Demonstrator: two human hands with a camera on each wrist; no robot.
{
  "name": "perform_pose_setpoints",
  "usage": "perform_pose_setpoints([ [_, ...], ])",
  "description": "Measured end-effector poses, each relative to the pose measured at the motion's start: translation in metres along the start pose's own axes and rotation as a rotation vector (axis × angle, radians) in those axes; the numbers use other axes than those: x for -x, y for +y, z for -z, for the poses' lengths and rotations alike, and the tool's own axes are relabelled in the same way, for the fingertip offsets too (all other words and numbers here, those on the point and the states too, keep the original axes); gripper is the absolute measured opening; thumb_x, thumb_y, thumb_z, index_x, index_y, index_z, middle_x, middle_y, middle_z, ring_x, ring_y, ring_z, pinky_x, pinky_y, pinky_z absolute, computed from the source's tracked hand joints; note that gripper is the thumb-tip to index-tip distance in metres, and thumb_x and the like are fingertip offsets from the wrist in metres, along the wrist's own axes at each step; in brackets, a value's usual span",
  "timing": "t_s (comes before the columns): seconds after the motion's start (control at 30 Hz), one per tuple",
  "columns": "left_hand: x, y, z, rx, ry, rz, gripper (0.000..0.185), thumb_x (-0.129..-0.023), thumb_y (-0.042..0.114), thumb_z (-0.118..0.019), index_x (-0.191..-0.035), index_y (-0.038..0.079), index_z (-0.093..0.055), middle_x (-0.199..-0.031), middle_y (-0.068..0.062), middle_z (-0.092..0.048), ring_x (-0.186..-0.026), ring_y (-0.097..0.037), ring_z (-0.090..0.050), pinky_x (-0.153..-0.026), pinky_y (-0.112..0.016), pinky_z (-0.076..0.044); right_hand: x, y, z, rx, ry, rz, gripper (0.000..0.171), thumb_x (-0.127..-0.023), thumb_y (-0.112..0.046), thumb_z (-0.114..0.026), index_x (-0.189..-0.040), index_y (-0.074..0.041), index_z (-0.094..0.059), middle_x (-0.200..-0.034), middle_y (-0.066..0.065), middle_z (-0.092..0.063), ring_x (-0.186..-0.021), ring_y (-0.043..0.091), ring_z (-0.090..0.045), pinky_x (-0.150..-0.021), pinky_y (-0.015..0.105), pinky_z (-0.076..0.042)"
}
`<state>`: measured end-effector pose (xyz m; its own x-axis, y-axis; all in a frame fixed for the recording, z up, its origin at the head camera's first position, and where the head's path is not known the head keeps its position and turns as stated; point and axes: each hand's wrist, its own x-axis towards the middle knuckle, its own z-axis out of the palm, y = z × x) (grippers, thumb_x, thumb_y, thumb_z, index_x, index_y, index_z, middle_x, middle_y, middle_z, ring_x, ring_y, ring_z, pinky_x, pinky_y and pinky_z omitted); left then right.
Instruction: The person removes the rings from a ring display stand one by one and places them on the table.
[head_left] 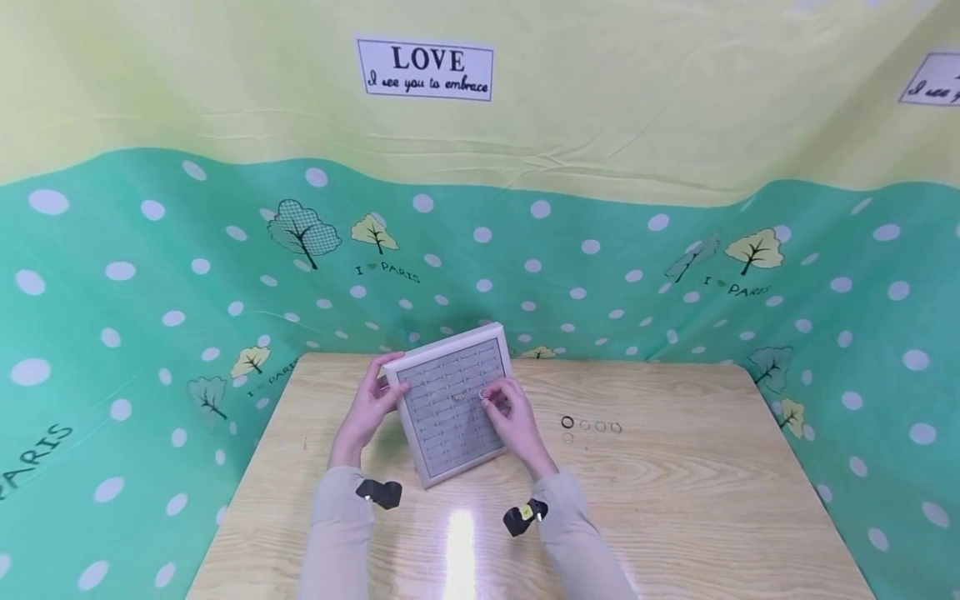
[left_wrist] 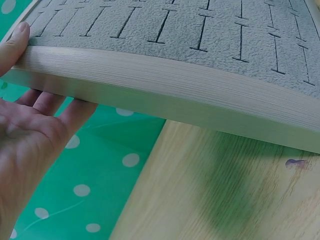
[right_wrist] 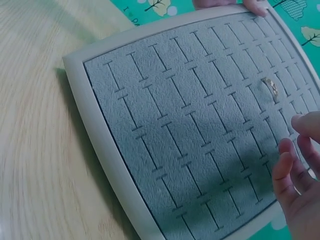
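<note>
A grey felt ring tray (head_left: 448, 433) with a pale frame is tilted up off the wooden table (head_left: 675, 500), its near edge resting on the wood. My left hand (head_left: 381, 393) grips its left edge, thumb (left_wrist: 15, 42) on top and fingers under the frame (left_wrist: 165, 95). My right hand (head_left: 497, 402) hovers over the tray's right side, fingertips (right_wrist: 300, 150) curled together and pinching a small ring (head_left: 483, 394) against the felt. Another ring (right_wrist: 270, 86) sits in a slot of the tray (right_wrist: 165, 140) near its middle.
Several small rings (head_left: 592, 427), one of them black (head_left: 567, 422), lie in a row on the table right of the tray. A green dotted cloth (head_left: 150, 333) with a yellow upper band walls in the table at the back and both sides.
</note>
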<state>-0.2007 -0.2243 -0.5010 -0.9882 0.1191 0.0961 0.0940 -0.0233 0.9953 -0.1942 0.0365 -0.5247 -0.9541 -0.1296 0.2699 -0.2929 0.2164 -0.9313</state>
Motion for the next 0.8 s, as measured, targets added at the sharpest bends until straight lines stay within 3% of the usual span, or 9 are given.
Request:
perform_pose_setpoints([
  [0.17,-0.001,-0.001,0.000,0.015,-0.008,-0.012,0.052,-0.094,0.000,-0.058,-0.140,0.010,-0.037,-0.118,-0.022,-0.055,-0.094,-0.019,-0.065,-0.076,-0.041,-0.057,0.002,0.004,0.008,-0.007,0.032,-0.027,0.010,-0.087,0.004,-0.065,-0.092,-0.004,-0.062,-0.104,0.007,-0.053,-0.082,0.017,-0.052,-0.063,0.022,-0.046],
  [0.4,-0.001,0.001,0.000,0.024,-0.003,-0.019,0.052,-0.093,-0.001,-0.059,-0.140,0.007,-0.036,-0.114,-0.017,-0.057,-0.093,-0.019,-0.065,-0.075,-0.039,-0.057,0.004,0.009,0.017,-0.001,0.059,-0.018,0.011,-0.086,0.005,-0.065,-0.092,-0.004,-0.062,-0.099,0.009,-0.053,-0.082,0.020,-0.053,-0.062,0.024,-0.048],
  [0.53,-0.001,0.002,0.000,0.026,0.001,-0.011,0.052,-0.093,-0.001,-0.059,-0.140,0.007,-0.036,-0.116,-0.022,-0.055,-0.093,-0.019,-0.065,-0.075,-0.039,-0.057,0.005,0.010,0.022,0.021,0.060,-0.016,0.010,-0.086,0.006,-0.065,-0.093,-0.001,-0.062,-0.101,0.014,-0.054,-0.084,0.025,-0.055,-0.063,0.027,-0.048],
  [0.67,-0.002,0.003,0.000,0.026,-0.005,-0.004,0.052,-0.094,-0.001,-0.058,-0.140,0.007,-0.035,-0.117,-0.024,-0.054,-0.093,-0.019,-0.065,-0.075,-0.039,-0.057,0.010,-0.008,0.031,0.038,0.052,0.007,0.008,-0.086,0.010,-0.063,-0.093,0.006,-0.061,-0.103,0.021,-0.054,-0.084,0.034,-0.056,-0.063,0.028,-0.047],
  [0.8,-0.003,0.003,0.000,0.030,-0.013,-0.009,0.053,-0.094,-0.001,-0.059,-0.140,0.007,-0.035,-0.114,-0.018,-0.056,-0.093,-0.019,-0.065,-0.075,-0.039,-0.057,0.014,-0.024,0.042,0.060,0.050,-0.005,0.008,-0.086,0.012,-0.060,-0.093,0.009,-0.060,-0.105,0.025,-0.054,-0.085,0.038,-0.056,-0.063,0.027,-0.047],
])
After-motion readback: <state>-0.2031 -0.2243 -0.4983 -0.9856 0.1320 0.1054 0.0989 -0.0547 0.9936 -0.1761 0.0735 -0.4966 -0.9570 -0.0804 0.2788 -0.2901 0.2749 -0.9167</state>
